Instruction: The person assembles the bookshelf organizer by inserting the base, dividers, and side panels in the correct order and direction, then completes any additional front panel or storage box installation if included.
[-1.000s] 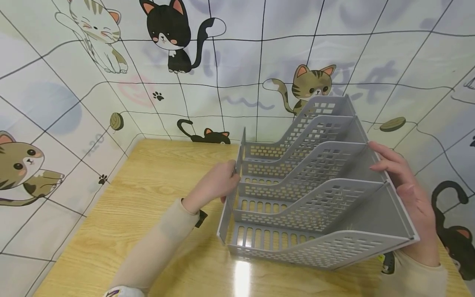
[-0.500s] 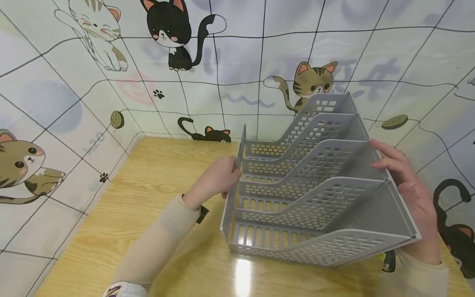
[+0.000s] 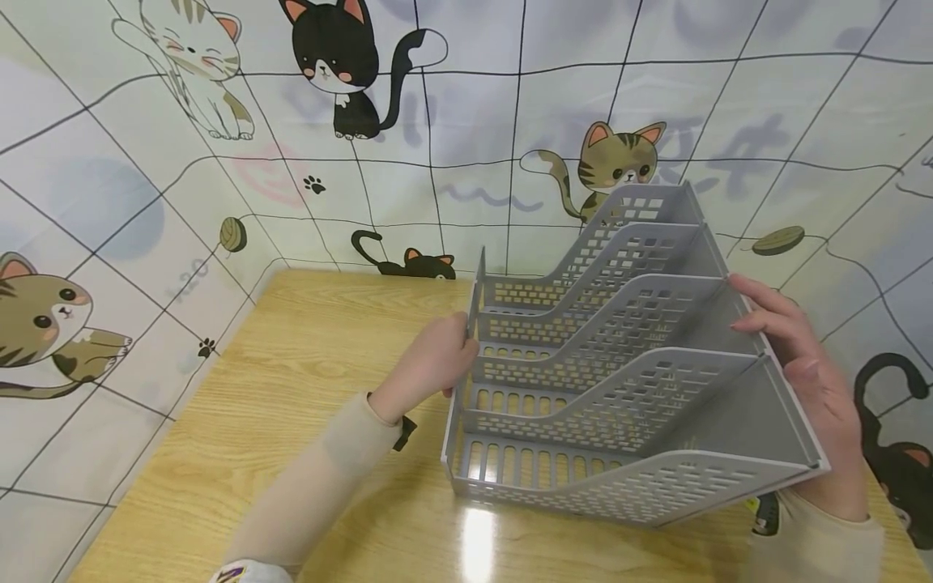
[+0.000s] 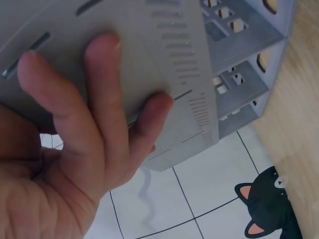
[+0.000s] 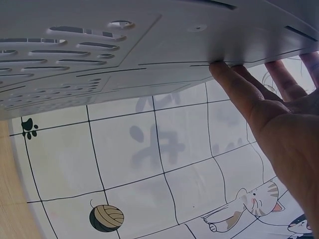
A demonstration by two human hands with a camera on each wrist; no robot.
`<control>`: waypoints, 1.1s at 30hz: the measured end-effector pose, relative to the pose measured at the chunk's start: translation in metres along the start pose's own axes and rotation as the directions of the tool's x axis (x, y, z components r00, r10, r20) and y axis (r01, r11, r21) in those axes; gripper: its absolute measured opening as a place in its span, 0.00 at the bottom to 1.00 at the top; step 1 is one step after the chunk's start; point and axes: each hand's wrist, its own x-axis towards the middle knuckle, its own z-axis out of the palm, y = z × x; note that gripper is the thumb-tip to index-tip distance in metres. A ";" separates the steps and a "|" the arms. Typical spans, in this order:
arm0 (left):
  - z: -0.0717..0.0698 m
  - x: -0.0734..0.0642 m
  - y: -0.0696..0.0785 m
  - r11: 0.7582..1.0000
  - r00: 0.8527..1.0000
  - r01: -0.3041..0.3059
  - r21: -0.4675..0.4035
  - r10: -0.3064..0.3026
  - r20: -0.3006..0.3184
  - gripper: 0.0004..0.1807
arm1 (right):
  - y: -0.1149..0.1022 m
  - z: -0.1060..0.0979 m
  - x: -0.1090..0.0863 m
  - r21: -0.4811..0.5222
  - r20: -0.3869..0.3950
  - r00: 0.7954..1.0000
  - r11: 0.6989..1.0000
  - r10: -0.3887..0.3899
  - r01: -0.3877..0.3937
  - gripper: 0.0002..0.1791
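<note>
A grey plastic file rack point(image 3: 743, 413) with several slotted dividers stands on the wooden table, its compartments facing up. Along its left side runs a narrow upright strip panel point(image 3: 454, 433), right against the divider ends. My left hand point(image 3: 432, 356) pinches this panel, thumb over the upper edge; in the left wrist view its fingers point(image 4: 107, 84) lie along the slotted outer face point(image 4: 139, 55). At the right side, my right hand point(image 3: 812, 397) supports the tall solid wall. Its extended fingers touch that wall's outer face point(image 5: 164, 40) in the right wrist view.
The wooden table point(image 3: 291, 348) extends left of the rack. Behind it and at both sides stand walls covered in cat-print sheeting point(image 3: 474, 121), close to the rack's far end.
My left hand has shifted slightly right with the strip panel, whose near end now sits closer to the divider ends. My right hand and the rack have stayed nearly still.
</note>
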 end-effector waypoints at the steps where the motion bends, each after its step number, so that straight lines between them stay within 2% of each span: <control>1: 0.001 -0.001 0.000 1.000 1.000 0.002 -0.005 -0.002 -0.015 0.10 | 0.000 0.000 0.000 -0.004 0.003 1.000 1.000 -0.002 0.002 0.23; 5: 0.007 -0.002 0.000 1.000 0.998 0.016 -0.003 -0.016 -0.060 0.13 | 0.001 -0.001 0.001 -0.012 0.016 1.000 1.000 -0.018 0.018 0.23; 11: 0.013 -0.003 0.002 0.998 0.996 0.023 0.051 -0.018 -0.087 0.15 | 0.001 -0.002 0.002 0.001 0.007 1.000 1.000 -0.019 0.019 0.23; 20: 0.020 -0.006 -0.003 0.982 0.990 -0.029 0.187 0.054 -0.128 0.10 | 0.002 0.000 0.002 0.008 0.011 1.000 1.000 -0.027 0.027 0.23; 25: 0.021 -0.007 -0.004 0.960 0.983 -0.099 0.263 0.135 -0.121 0.07 | 0.003 0.000 0.001 -0.012 0.012 0.999 0.999 -0.036 0.036 0.23; 27: 0.021 -0.007 -0.004 0.951 0.980 -0.120 0.285 0.160 -0.121 0.09 | 0.003 0.000 0.001 -0.011 0.010 0.999 0.999 -0.034 0.034 0.23; 33: 0.024 -0.006 -0.007 0.958 0.980 -0.104 0.267 0.144 -0.138 0.12 | 0.002 0.001 0.002 0.055 0.042 0.998 0.998 -0.045 0.043 0.23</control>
